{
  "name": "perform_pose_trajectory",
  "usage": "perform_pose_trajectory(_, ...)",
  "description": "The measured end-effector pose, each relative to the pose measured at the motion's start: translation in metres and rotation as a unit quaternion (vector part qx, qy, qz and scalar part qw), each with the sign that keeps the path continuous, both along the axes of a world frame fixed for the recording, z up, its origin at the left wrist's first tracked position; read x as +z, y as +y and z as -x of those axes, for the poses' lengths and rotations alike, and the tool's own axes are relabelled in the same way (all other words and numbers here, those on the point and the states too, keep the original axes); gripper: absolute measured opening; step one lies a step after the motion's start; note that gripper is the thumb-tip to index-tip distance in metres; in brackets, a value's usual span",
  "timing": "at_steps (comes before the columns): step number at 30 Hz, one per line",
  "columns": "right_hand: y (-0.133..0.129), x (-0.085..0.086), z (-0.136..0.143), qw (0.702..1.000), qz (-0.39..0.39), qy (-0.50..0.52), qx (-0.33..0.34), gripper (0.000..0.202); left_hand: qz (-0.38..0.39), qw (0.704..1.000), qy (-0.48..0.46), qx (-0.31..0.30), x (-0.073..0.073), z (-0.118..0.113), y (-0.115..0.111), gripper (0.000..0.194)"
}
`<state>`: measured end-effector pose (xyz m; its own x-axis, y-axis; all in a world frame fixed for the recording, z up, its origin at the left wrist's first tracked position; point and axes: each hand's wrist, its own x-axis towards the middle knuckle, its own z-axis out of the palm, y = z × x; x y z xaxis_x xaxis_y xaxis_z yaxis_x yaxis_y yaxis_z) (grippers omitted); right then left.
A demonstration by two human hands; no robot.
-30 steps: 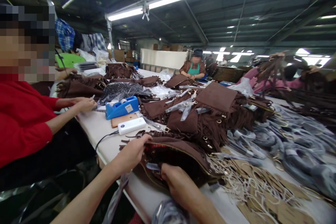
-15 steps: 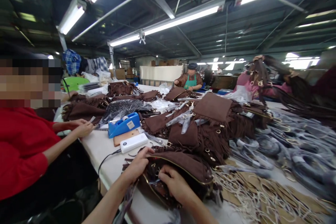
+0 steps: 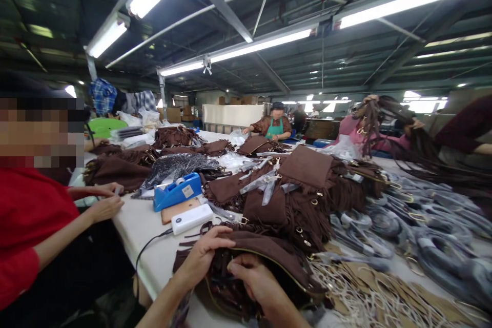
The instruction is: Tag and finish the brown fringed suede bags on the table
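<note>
A dark brown fringed bag [image 3: 269, 246] lies near the table's front edge, its zipped mouth wide open. My left hand [image 3: 205, 253] grips the bag's upper left rim, fingers over the edge. Inside the opening, my right hand [image 3: 253, 277] is closed, thumb against the fingers; whatever it pinches is too small to make out. Just beyond the bag are a white power bank [image 3: 192, 219] with a black cable, an orange-brown phone [image 3: 179, 209] and a blue tape dispenser [image 3: 177, 192].
Brown fringed bags [image 3: 305, 166] are piled mid-table. Plastic-wrapped straps [image 3: 434, 246] and tan tags with white strings [image 3: 369, 292] lie right. A person in red [image 3: 34, 225] sits left; others work across the table and at the right.
The view has shifted slightly, and the bag sits a little lower in it. My right hand's fingers have drawn closer together inside the bag. The hands of the person in red have moved left.
</note>
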<state>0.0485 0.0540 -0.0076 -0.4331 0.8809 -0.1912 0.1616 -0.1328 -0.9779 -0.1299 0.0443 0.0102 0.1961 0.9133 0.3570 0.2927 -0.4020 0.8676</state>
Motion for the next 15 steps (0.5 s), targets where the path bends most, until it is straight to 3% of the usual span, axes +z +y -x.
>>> perform_pose_trajectory(3, -0.003, 0.004, -0.004, 1.0, -0.007, 0.016, 0.006, 0.033, -0.022, 0.999, 0.037, -0.026, 0.012, 0.0, -0.013, 0.038)
perform_pose_trajectory(8, -0.004, 0.002, -0.005, 0.999, 0.017, 0.051, -0.004, 0.048, -0.039, 0.979, 0.197, -0.04, 0.029, -0.003, -0.032, 0.043)
perform_pose_trajectory(10, -0.003, 0.0, -0.005, 0.998, 0.019, 0.055, -0.014, 0.052, -0.042, 0.971, 0.233, -0.032, 0.03, -0.006, -0.035, 0.045)
perform_pose_trajectory(15, -0.002, -0.003, -0.004, 0.996, 0.003, 0.084, -0.016, 0.059, -0.047, 0.968, 0.243, 0.038, 0.02, -0.014, -0.036, 0.027)
